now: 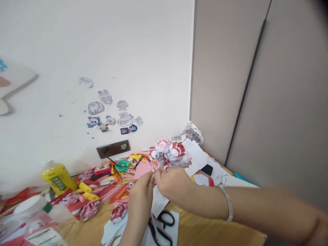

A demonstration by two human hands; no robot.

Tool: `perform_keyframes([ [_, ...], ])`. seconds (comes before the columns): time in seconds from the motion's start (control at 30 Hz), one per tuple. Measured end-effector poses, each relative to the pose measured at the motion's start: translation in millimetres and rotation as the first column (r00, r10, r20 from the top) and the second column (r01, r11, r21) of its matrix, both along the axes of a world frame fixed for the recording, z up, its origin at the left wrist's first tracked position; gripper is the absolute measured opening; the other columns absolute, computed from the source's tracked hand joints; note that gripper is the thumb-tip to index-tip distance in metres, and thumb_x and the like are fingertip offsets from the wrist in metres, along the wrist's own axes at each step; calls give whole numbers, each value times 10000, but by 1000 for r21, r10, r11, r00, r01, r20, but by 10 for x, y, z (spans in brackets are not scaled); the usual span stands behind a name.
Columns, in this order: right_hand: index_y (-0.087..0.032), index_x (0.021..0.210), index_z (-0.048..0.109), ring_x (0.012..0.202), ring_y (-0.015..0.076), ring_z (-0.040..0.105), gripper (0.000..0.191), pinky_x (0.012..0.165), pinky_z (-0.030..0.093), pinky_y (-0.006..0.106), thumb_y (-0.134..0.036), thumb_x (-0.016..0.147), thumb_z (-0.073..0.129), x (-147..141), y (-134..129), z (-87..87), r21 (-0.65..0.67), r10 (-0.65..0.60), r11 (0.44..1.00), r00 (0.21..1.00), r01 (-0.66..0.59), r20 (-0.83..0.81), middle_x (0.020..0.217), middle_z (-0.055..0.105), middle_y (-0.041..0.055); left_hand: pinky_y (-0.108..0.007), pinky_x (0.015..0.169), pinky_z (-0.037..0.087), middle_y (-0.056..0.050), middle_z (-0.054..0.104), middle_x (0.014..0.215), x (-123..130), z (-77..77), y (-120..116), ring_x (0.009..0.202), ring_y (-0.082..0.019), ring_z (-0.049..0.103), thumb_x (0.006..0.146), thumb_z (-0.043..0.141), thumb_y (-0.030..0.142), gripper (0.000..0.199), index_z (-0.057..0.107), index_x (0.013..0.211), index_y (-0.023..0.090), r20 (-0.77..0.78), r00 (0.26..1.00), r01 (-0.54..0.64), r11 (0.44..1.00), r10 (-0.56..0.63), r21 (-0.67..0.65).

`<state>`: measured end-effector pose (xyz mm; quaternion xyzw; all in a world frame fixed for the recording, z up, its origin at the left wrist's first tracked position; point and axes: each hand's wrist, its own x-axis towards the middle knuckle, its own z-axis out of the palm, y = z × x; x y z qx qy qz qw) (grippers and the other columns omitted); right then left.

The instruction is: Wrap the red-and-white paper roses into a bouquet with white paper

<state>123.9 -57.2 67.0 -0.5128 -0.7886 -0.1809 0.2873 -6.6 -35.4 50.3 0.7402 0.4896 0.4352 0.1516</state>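
Observation:
Several red, pink and white paper flowers (173, 151) form a bunch just above my hands. My right hand (174, 182) is closed round the thin stems below the blooms. Against it, fingertips touching, my left hand (141, 191) is closed in a pinch at the same stems; what exactly lies between its fingers is hidden. A pink paper piece (142, 170) lies just behind my left hand. Below my hands, black-handled scissors (167, 220) rest on white paper. A loose red-and-white paper flower (119, 213) lies left of my left wrist.
Coloured paper strips (110, 191) cover the table's back and left. A yellow bottle (58, 177) and a clear plastic jar (33, 208) stand at left. A phone (206, 169) lies on papers at right. Behind are a power socket strip (114, 149) and a stickered wall.

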Motion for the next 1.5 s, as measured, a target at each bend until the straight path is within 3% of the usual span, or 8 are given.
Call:
perform_keyframes([
  [0.13, -153, 755, 592, 510, 123, 554, 204, 491, 357, 208, -136, 857, 417, 90, -81, -156, -18, 7, 1000, 967, -12, -256, 566, 614, 27, -250, 577, 374, -2, 569, 606, 110, -20, -7, 602, -160, 516, 792, 441, 416, 294, 600, 707, 184, 245, 969, 67, 991, -38, -112],
  [0.3, -175, 734, 590, 484, 89, 489, 252, 495, 371, 189, -322, 881, 447, 151, 45, -393, -85, 103, 952, 566, -295, -818, 553, 549, -26, -189, 415, 187, 102, 283, 463, 244, -109, -40, 419, -65, 257, 738, 532, 518, 356, 542, 692, 166, 615, 782, 344, 893, -102, -290],
  [0.5, -196, 990, 642, 748, 139, 577, 306, 720, 458, 264, -430, 831, 526, 258, 168, -358, -55, 140, 678, 203, -733, -969, 773, 617, 11, -166, 381, 68, 134, 241, 447, 252, -15, -135, 379, -10, 89, 687, 628, 545, 414, 490, 650, 156, 858, 492, 708, 641, -148, -296],
  [0.67, -198, 871, 682, 951, 219, 566, 232, 880, 419, 366, -386, 739, 648, 287, 127, -279, 1, 116, 668, 103, -744, -988, 871, 658, 37, -164, 351, 119, 139, 211, 416, 253, -94, -123, 338, -15, 81, 670, 654, 536, 448, 379, 576, 193, 946, 299, 891, 390, -121, -232],
  [0.8, -188, 767, 648, 841, 201, 585, 128, 791, 451, 318, -313, 748, 626, 225, 122, -221, 41, 183, 763, 155, -645, -971, 771, 644, 19, -182, 384, 135, 123, 216, 415, 292, -185, -49, 371, -43, 130, 716, 548, 598, 460, 382, 559, 199, 850, 469, 776, 571, -241, -266],
  [0.97, -171, 650, 597, 571, 139, 500, 177, 569, 419, 252, -295, 767, 548, 69, 197, -233, -63, 66, 863, 235, -501, -970, 585, 542, -11, -263, 557, 333, 2, 511, 605, 317, -225, -16, 587, -164, 473, 823, 423, 456, 292, 517, 718, 200, 308, 950, 95, 984, -43, -153],
  [1.17, -175, 645, 572, 590, 128, 446, 182, 582, 390, 245, -331, 738, 584, -72, 197, -262, 31, 46, 850, 16, -525, -999, 605, 496, -18, -244, 490, 315, 40, 416, 540, 340, -228, -25, 503, -135, 413, 808, 411, 500, 343, 443, 627, 211, 409, 912, 107, 980, -29, -168],
  [1.5, -190, 646, 599, 638, 154, 510, 272, 707, 432, 295, -443, 661, 695, -16, 254, -228, 240, 65, 558, -246, -795, -967, 635, 567, 4, -164, 367, 124, 133, 163, 445, 292, -111, -157, 369, -26, 88, 741, 602, 489, 386, 393, 600, 196, 932, 312, 779, 612, -186, -139],
])
